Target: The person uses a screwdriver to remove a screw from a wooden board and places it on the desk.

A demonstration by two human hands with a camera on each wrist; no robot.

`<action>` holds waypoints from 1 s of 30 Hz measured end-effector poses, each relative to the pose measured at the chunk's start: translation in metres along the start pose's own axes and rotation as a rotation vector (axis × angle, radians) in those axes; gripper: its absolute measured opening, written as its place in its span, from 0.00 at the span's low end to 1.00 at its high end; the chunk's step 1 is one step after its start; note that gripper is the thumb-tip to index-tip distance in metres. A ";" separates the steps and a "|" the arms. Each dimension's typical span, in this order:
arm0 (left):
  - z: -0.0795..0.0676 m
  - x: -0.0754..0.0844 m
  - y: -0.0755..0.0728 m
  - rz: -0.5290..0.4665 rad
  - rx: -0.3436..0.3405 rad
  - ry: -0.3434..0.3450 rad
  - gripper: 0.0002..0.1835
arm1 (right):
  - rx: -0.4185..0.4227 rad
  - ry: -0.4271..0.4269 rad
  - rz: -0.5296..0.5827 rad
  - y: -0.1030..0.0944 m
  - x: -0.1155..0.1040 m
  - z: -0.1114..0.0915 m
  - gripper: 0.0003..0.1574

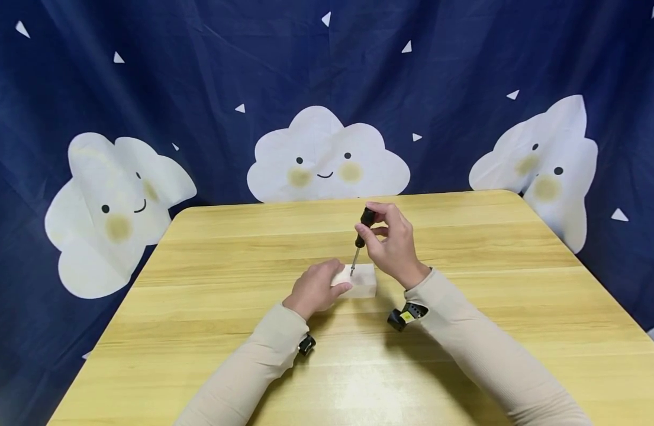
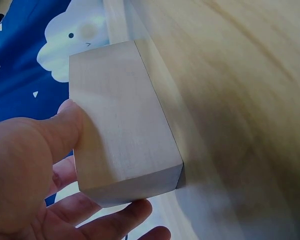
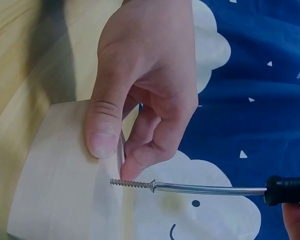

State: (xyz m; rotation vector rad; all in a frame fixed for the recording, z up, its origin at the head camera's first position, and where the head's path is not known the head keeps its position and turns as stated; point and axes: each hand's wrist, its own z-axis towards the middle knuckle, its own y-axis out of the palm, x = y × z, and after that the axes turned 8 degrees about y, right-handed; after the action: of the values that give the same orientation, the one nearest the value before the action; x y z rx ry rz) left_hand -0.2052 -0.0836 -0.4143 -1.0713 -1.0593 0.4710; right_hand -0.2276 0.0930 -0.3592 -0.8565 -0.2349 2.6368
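A pale wooden block lies on the table, its left end held by my left hand. In the left wrist view the thumb presses one long side while the other fingers reach round the end. My right hand pinches the black handle of a screwdriver between thumb and fingers. Its metal shaft slants down towards the block's top. A threaded screw sits in line at the screwdriver's tip, its head against the tip and its whole thread showing, overlapping the block in the right wrist view.
The light wooden table spreads around both hands, with its far edge behind them. Beyond it hangs a dark blue curtain printed with white clouds and small triangles. Black wrist cameras hang below both sleeves.
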 end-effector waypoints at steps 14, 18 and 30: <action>-0.001 -0.001 0.000 0.002 0.008 0.008 0.24 | 0.103 0.008 0.025 0.002 -0.001 -0.001 0.27; -0.001 0.000 -0.001 0.001 0.007 0.002 0.25 | 0.092 0.010 0.033 0.004 -0.001 0.000 0.26; -0.002 0.002 -0.002 -0.007 0.014 0.004 0.25 | 0.083 0.001 0.006 0.003 -0.001 -0.001 0.25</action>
State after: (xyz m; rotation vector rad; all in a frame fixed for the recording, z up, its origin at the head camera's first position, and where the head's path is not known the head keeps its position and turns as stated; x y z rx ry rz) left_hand -0.2033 -0.0841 -0.4120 -1.0556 -1.0546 0.4702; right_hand -0.2273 0.0900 -0.3602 -0.8331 -0.1215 2.6314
